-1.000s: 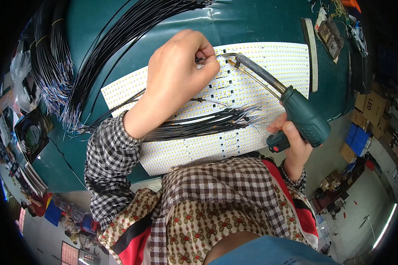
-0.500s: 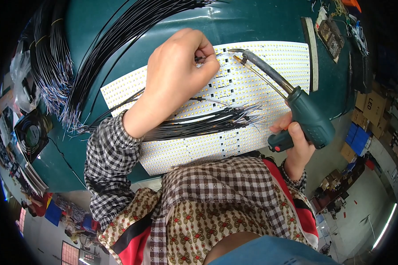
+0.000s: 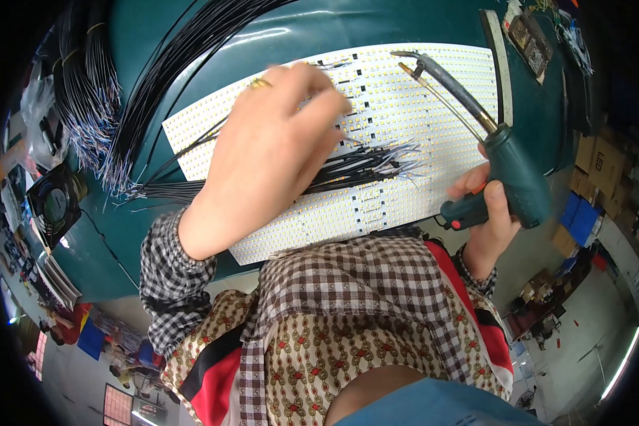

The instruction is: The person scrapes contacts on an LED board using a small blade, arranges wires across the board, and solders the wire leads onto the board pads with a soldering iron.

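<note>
A white LED board (image 3: 447,106), dotted with rows of small yellow chips, lies on the green tabletop. My left hand (image 3: 273,153) is over its left half, above a bundle of black wires (image 3: 355,169) with stripped, pale ends. Motion smears its fingers, and whatever may be between them is hidden. A thin wire end (image 3: 337,64) shows on the board just beyond the fingertips. My right hand (image 3: 493,220) grips the handle of a dark green soldering gun (image 3: 518,170) with a red button. Its bent tip and brass feed tube hang over the board's upper right part.
More black wires (image 3: 192,50) run along the table's far left, beside tied bundles (image 3: 85,78). A small black fan (image 3: 53,206) stands at the left edge. At the far right are a pale strip (image 3: 497,67) and a soiled metal block (image 3: 529,35).
My left hand has drawn back from the row of contacts, nearer to me and over the wire bundle. The soldering gun has shifted right, its tip away from the left fingers.
</note>
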Motion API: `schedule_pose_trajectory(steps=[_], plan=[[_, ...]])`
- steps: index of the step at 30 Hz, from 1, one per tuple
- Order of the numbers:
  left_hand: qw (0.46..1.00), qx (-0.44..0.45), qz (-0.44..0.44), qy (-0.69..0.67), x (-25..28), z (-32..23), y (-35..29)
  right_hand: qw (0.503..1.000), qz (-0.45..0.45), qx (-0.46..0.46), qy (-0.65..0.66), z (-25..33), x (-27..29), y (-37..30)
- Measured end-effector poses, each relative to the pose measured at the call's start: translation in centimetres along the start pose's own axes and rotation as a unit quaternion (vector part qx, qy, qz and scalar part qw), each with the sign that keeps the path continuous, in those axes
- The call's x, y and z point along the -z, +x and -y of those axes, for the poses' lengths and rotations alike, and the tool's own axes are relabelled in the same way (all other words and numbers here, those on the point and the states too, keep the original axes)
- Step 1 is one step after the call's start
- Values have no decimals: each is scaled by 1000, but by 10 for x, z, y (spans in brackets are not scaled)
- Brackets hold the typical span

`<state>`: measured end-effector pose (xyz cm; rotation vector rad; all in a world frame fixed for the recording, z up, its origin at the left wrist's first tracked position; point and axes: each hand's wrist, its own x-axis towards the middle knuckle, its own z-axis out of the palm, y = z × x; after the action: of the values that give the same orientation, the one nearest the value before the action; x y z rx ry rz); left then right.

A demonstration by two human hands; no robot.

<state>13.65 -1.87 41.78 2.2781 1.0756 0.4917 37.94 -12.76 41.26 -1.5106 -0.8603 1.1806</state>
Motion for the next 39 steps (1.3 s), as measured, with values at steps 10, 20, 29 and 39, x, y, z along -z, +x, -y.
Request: schedule_pose_trajectory(steps=[10, 20, 29, 39], plan=[[996, 72, -31, -47, -28, 21, 1, 1000, 13, 13, 19, -6, 7, 8], [985, 154, -71, -11, -39, 33, 16, 1000, 8, 18, -13, -2, 0, 12], [975, 178, -103, -80, -34, 28, 11, 1000, 7, 8, -19, 4, -7, 7], [965, 197, -76, -153, -29, 27, 11, 999, 35, -9, -35, 5, -5, -3]])
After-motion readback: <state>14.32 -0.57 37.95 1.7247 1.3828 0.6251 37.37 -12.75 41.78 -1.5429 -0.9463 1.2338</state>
